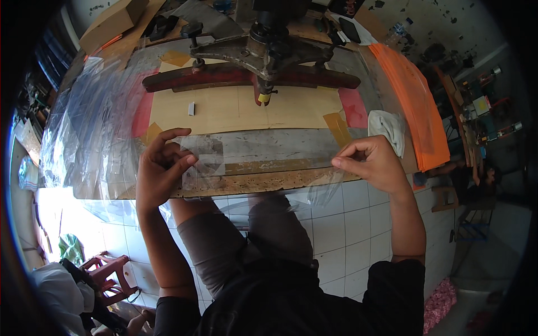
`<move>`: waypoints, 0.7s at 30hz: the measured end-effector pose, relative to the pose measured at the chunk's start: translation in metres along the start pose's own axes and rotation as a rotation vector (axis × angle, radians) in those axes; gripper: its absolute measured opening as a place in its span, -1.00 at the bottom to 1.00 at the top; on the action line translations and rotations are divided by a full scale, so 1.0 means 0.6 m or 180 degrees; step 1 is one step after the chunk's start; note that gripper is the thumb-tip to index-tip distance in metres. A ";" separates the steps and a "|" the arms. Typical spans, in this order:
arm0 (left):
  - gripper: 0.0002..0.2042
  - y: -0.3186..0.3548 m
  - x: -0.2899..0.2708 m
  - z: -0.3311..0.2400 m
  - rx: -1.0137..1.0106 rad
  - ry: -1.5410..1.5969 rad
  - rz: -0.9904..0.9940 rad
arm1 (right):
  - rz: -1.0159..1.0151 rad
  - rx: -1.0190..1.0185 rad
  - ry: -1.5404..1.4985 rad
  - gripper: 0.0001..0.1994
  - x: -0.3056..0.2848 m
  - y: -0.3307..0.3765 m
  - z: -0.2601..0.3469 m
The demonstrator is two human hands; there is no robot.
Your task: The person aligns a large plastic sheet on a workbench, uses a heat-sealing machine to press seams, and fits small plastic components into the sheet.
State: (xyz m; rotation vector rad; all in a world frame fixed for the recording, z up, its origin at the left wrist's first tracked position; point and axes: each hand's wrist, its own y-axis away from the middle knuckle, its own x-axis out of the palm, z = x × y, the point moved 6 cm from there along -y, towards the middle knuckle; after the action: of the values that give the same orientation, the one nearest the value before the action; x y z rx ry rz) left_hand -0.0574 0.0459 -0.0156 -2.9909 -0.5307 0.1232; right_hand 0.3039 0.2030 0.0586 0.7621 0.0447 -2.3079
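My left hand (159, 168) is at the table's front edge, its thumb and curled fingers closed on a thin, clear plastic sheet (210, 161). Its index finger sticks out above the sheet. Farther right, my right hand (372, 162) pinches clear plastic (328, 187) between thumb and fingertips. This plastic hangs over the front edge; whether both hands hold one sheet I cannot tell. Beyond the hands, a cream board (291, 109) lies taped down, with a small white-grey piece (191, 108) on it. Over the board stands a metal press head (263, 56) with a dark red bar (218, 77).
A big heap of clear plastic sheets (84, 134) covers the table's left side. On the right are a white cloth (386, 131) and a stack of orange sheets (417, 106). A cardboard box (115, 25) and a phone (349, 29) lie at the back. A red stool (109, 274) stands lower left.
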 end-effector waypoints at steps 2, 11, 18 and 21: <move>-0.51 0.000 0.000 0.002 -0.0009 0.0001 0.0008 | -0.0036 0.0049 -0.0065 -0.85 0.001 -0.003 -0.005; -0.51 -0.001 -0.001 0.001 -0.0044 -0.0093 -0.0018 | 0.0035 0.0077 -0.0113 -0.83 -0.001 -0.012 -0.007; -0.52 -0.001 0.000 0.000 -0.0100 -0.0064 -0.0021 | 0.0150 0.0183 -0.0259 -0.83 -0.004 -0.009 -0.009; -0.52 -0.001 -0.002 0.002 -0.0111 -0.0059 -0.0005 | 0.0176 0.0188 -0.0284 -0.84 -0.003 -0.009 -0.009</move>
State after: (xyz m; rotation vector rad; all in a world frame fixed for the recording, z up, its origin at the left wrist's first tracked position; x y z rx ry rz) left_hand -0.0589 0.0460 -0.0165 -3.0258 -0.5428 0.1429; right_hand 0.3044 0.2095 0.0542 0.6804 -0.0839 -2.2964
